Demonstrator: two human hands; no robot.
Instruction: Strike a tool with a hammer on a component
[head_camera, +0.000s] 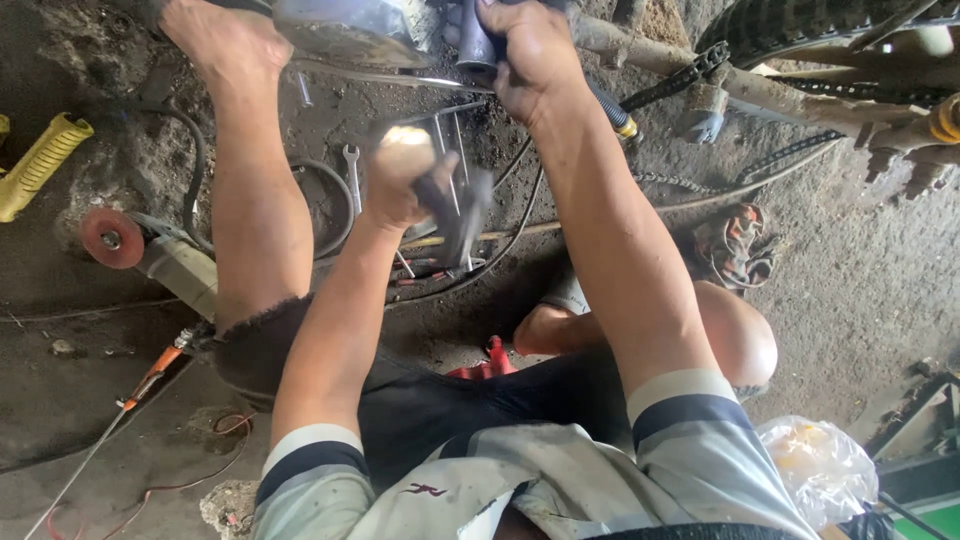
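**Hammer blow on a hand-held punch**

Your left hand (400, 180) was clenched on the blurred grey-headed hammer (462, 215); your right hand (530, 55) gripped the dark cylindrical punch (476, 45) against the grey metal bike part (350, 30) (top edge). You needed a square, steady punch and short strikes.

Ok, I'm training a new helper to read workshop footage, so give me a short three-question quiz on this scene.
1. True or false: the left hand and the right hand are both empty.
2. What colour is the disc of the angle grinder on the floor? A red, B blue, C green.
3. Which tool lies between the bare leg and the left hand?

Key
1. False: the left fingers are shut on a blurred dark tool, perhaps a hammer, and the right hand grips a dark handle.
2. A.
3. A spanner.
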